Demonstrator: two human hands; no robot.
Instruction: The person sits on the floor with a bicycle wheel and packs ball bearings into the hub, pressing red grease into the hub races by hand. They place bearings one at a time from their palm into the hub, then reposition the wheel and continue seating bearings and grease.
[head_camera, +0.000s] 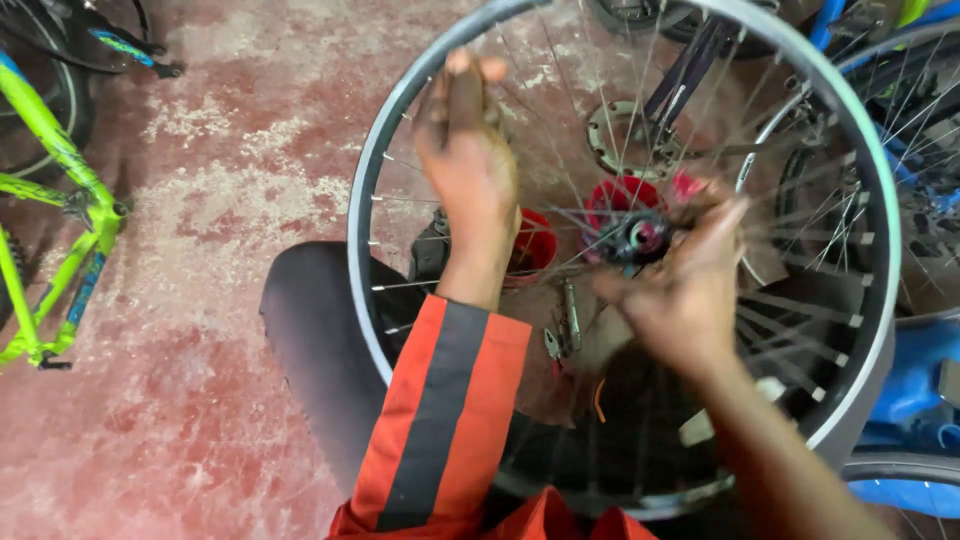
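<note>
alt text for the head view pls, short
A person holds a bare bicycle rim over their lap: the left hand reaches among the spokes, and the right hand, blurred, is at the hub. Beneath are a worn red floor, red cups and a green bike at left.

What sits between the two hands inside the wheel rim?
In the head view, between the left hand and right hand: thin spokes and a red container below them.
</note>
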